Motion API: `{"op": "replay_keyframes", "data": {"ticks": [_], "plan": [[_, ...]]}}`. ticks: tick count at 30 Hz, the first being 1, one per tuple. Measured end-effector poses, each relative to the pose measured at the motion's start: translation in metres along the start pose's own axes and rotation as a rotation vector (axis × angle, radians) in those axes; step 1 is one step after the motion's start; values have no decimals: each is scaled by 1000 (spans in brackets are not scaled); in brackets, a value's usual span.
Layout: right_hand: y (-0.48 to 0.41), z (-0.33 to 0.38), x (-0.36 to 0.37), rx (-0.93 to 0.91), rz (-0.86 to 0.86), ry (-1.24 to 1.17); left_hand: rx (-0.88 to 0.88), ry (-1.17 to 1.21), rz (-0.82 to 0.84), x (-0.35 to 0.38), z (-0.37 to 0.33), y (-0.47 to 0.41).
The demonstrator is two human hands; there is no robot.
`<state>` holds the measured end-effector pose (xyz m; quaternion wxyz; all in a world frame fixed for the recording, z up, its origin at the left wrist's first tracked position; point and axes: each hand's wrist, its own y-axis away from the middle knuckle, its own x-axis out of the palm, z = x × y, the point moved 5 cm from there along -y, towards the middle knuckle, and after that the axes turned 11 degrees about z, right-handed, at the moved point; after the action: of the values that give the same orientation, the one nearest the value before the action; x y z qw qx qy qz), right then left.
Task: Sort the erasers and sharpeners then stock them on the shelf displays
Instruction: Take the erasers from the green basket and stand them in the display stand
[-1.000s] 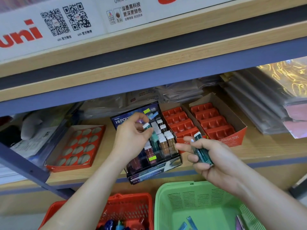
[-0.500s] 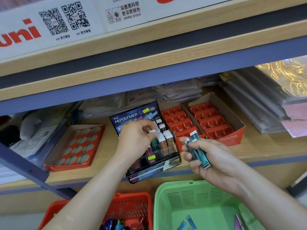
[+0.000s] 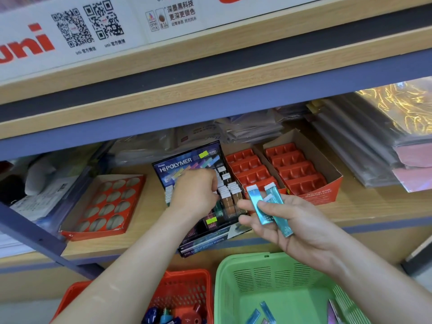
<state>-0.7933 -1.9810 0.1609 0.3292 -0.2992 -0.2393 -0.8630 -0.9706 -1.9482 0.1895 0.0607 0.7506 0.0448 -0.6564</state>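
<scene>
Stocking of the Hi-Polymer display box [image 3: 187, 163]: compared with half a second earlier, the left hand [image 3: 194, 195] had been lowered from the box's top edge into its rows of upright erasers [image 3: 228, 197]. The teal slim erasers [image 3: 259, 206], pinched between thumb and curled fingers of the right hand [image 3: 294, 223] just in front of the box, had been fanned out of a tight bundle; one eraser was judged slotted and the next readied. The left fingertips were curled downward and hidden behind the knuckles, so any pinch could not be told, and the loose erasers [image 3: 253, 315] in the green basket [image 3: 243, 257] were cut off by the frame edge.
</scene>
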Motion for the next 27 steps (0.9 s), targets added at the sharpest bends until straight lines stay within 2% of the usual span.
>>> {"op": "replay_keyframes", "data": {"ticks": [3, 5, 8, 10, 12, 17, 19, 21, 24, 27], "plan": [[1, -2, -2, 16, -55, 123, -14, 37, 44, -5, 2, 4], [0, -3, -3, 9, -76, 229, -12, 144, 27, -16, 4, 10], [-4, -6, -3, -14, -71, 289, 47, 521, 17, -26, 1, 28], [-7, -8, -2, -23, -66, 306, 99, 805, 168, -22, -11, 43], [-8, -9, 1, -36, -56, 331, 128, 911, 251, -16, -19, 54], [-7, -8, 0, -26, -88, 389, 48, 1008, 103, -19, -7, 55], [-8, -7, -7, -3, -146, 319, -18, 919, -63, -31, 9, 50], [-10, -5, -13, -10, -189, 205, -54, 711, -174, -42, 23, 44], [-10, 0, -16, -42, -171, 104, -31, 461, -164, -39, 26, 37], [-9, 0, -13, -39, -111, 81, 14, 306, -150, -27, 20, 33]]}}
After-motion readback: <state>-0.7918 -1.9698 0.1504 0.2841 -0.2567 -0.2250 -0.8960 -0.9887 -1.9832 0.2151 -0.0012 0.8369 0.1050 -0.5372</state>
